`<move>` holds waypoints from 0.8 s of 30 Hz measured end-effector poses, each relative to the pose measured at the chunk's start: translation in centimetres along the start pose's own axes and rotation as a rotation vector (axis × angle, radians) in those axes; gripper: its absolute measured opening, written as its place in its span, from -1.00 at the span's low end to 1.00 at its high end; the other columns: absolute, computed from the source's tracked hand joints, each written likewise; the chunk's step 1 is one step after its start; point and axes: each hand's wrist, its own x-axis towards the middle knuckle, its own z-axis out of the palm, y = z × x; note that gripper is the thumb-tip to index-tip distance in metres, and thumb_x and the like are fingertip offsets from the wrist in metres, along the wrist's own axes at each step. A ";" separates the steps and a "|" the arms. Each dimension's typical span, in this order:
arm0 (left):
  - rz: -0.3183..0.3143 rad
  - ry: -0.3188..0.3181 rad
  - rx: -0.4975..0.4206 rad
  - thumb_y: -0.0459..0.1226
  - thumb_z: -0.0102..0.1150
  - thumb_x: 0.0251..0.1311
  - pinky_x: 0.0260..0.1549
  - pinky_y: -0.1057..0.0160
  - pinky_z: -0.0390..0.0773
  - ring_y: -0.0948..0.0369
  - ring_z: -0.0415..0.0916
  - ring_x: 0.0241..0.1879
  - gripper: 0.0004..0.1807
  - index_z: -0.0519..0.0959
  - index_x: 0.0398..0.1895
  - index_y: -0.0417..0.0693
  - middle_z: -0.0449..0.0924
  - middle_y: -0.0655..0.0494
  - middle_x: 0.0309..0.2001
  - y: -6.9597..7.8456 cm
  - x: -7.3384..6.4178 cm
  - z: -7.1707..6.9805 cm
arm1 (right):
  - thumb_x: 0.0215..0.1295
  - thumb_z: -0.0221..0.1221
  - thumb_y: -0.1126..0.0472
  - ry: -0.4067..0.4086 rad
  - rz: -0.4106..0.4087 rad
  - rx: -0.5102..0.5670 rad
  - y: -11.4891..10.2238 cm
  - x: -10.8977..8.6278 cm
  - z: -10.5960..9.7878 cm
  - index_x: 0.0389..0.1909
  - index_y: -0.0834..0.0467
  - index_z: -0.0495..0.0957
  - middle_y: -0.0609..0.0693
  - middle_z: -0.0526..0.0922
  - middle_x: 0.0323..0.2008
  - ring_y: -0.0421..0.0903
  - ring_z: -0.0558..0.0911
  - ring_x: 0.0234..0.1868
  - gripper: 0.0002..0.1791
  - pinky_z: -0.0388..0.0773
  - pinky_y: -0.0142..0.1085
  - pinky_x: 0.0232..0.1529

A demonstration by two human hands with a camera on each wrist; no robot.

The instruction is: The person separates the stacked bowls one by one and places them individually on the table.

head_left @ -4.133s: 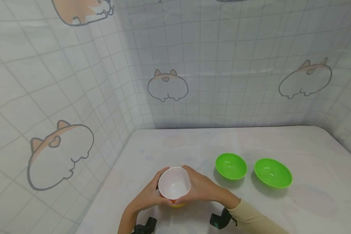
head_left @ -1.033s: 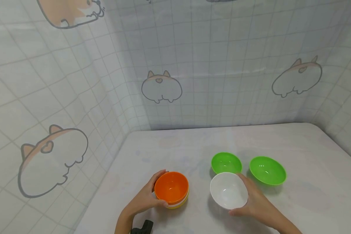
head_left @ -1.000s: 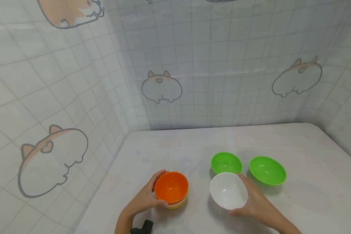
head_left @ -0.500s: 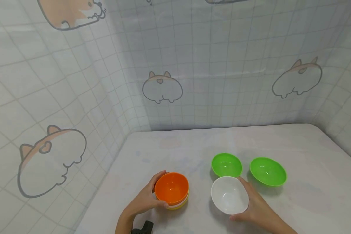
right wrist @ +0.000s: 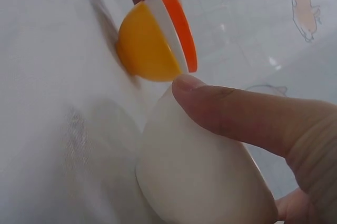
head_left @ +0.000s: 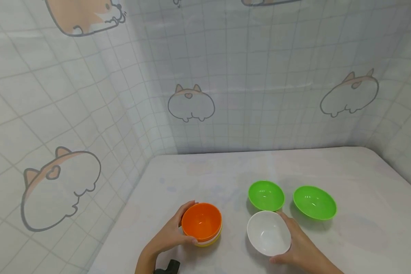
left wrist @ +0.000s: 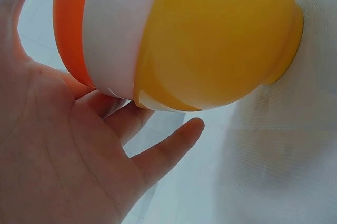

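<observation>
In the head view, my left hand (head_left: 171, 235) curls round a nested stack of bowls. An orange bowl (head_left: 202, 222) is on top, a white one (left wrist: 116, 29) shows as a band in the middle, and a yellow bowl (left wrist: 216, 40) forms the bottom. The left wrist view shows the little finger sticking out below the stack. To the right of it, my right hand (head_left: 299, 243) grips a separate white bowl (head_left: 268, 233) between thumb and fingers, upright and low over the table. Whether its base touches the table I cannot tell.
Two green bowls (head_left: 266, 196) stand behind the white bowl, the second green bowl (head_left: 315, 203) farther right. A white cloth covers the table (head_left: 205, 171). Grid-patterned curtains (head_left: 260, 76) with cartoon animals hang round it. A black device (head_left: 171, 267) sits by my left wrist.
Earlier both hands held the white bowl at the stack; my right hand has carried it right, uncovering the orange bowl. In the last second it has come lower and slightly nearer me.
</observation>
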 end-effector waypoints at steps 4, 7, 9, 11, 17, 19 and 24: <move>-0.002 0.004 0.005 -0.19 0.49 -0.06 0.23 -0.09 0.20 0.11 0.20 0.33 0.02 0.09 0.47 0.16 0.19 0.11 0.41 0.0 0.0 0.1 | -0.56 0.63 -0.09 -0.021 -0.017 0.005 0.2 -0.3 0.0 0.35 0.26 0.23 0.09 0.42 0.17 -0.16 0.39 0.09 0.32 0.47 -0.23 -0.01; 0.002 0.007 0.011 -0.20 0.49 -0.06 0.23 -0.10 0.20 0.11 0.20 0.33 0.02 0.09 0.47 0.17 0.19 0.11 0.41 0.0 0.0 0.1 | -0.51 0.62 -0.10 -0.035 -0.012 0.019 0.2 -0.3 -0.1 0.38 0.20 0.22 0.06 0.41 0.18 -0.18 0.38 0.09 0.30 0.46 -0.25 0.00; 0.007 0.007 0.017 -0.20 0.49 -0.06 0.22 -0.10 0.20 0.11 0.21 0.32 0.02 0.10 0.47 0.16 0.20 0.11 0.41 -0.1 0.1 0.1 | -0.49 0.61 -0.10 -0.045 -0.001 0.026 0.1 -0.4 -0.2 0.40 0.16 0.21 0.03 0.41 0.17 -0.20 0.39 0.08 0.30 0.45 -0.25 -0.01; 0.007 0.008 0.020 -0.19 0.49 -0.06 0.22 -0.10 0.21 0.11 0.21 0.32 0.02 0.10 0.47 0.16 0.20 0.11 0.41 -0.1 0.1 0.1 | -0.48 0.61 -0.10 -0.051 0.005 0.029 0.0 -0.4 -0.2 0.42 0.14 0.20 0.02 0.42 0.15 -0.18 0.41 0.05 0.30 0.46 -0.24 -0.03; 0.006 0.011 0.006 -0.20 0.50 -0.08 0.22 -0.09 0.22 0.11 0.21 0.32 0.03 0.10 0.46 0.19 0.20 0.14 0.41 -0.4 0.2 0.1 | -0.48 0.61 -0.10 -0.086 0.071 0.033 -0.3 -0.4 -0.4 0.47 0.14 0.10 0.02 0.42 0.13 -0.16 0.41 0.03 0.38 0.46 -0.23 -0.03; 0.002 0.010 -0.005 -0.21 0.50 -0.09 0.21 -0.07 0.22 0.11 0.20 0.32 0.03 0.10 0.46 0.22 0.19 0.17 0.41 -0.4 0.2 0.1 | -0.45 0.60 -0.09 -0.106 0.086 0.049 -0.3 -0.4 -0.4 0.50 0.13 0.04 0.06 0.39 0.19 -0.14 0.40 0.06 0.40 0.45 -0.21 -0.02; -0.009 0.012 -0.023 -0.23 0.51 -0.10 0.20 -0.03 0.22 0.15 0.20 0.32 0.04 0.11 0.45 0.27 0.18 0.22 0.41 -0.3 0.2 0.1 | -0.38 0.59 -0.07 -0.138 0.101 0.083 -0.3 -0.4 -0.4 0.53 0.11 -0.07 0.12 0.31 0.28 -0.12 0.36 0.12 0.43 0.43 -0.23 0.02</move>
